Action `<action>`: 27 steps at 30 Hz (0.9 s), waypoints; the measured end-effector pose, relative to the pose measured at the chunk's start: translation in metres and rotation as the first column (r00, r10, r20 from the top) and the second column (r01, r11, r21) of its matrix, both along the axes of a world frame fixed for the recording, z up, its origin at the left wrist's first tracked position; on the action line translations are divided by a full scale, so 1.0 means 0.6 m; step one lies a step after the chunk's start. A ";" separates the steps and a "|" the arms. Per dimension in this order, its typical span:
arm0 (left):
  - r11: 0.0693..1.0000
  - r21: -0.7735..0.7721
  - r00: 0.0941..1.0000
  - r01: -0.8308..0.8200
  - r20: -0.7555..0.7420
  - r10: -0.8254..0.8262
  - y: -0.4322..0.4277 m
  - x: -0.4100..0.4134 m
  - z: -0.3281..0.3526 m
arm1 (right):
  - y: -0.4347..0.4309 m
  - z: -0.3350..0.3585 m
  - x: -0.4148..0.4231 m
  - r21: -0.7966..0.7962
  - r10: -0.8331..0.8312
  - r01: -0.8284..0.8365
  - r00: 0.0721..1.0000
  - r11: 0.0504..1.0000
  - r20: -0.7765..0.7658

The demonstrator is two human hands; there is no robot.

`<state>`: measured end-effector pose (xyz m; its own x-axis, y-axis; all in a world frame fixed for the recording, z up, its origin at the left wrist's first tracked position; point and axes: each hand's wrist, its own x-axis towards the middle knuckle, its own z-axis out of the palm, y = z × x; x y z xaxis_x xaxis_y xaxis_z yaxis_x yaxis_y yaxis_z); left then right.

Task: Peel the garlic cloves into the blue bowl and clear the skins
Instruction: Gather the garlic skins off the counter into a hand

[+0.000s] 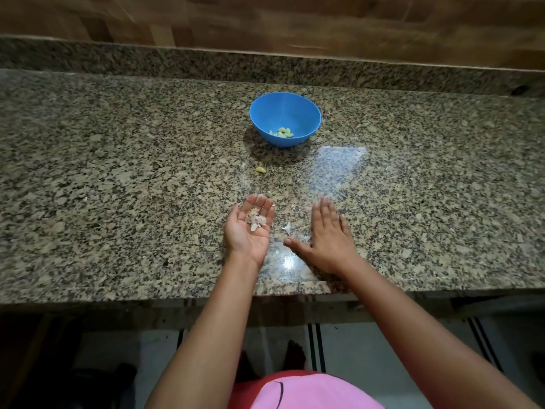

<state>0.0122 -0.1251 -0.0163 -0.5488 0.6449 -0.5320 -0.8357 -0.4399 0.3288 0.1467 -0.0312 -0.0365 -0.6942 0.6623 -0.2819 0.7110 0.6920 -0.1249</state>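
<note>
the round blue plastic bowl [283,105] sits upright at the back of the speckled granite counter [118,172], with pale peeled garlic cloves [281,133] heaped against its near wall. one loose peeled clove [260,170] lies in front of the bowl, its long axis roughly left to right. the left hand [249,231] is palm up with fingers relaxed, cradling papery white skins [256,219]. the right hand [328,234] is flat, palm down, its fingertips blurred. a white skin scrap [287,228] lies between the hands.
</note>
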 end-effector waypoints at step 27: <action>0.886 -0.001 0.886 -0.463 -0.033 0.463 0.031 0.037 0.003 | 0.131 0.008 -0.124 -0.015 0.694 -0.707 0.698 0.707 -0.177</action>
<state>0.0344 -0.1066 -0.0144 -0.8003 0.3086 -0.5141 -0.5268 -0.7714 0.3570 0.0725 0.0473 -0.0316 -0.9852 -0.0513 -0.1638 -0.0072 0.9658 -0.2591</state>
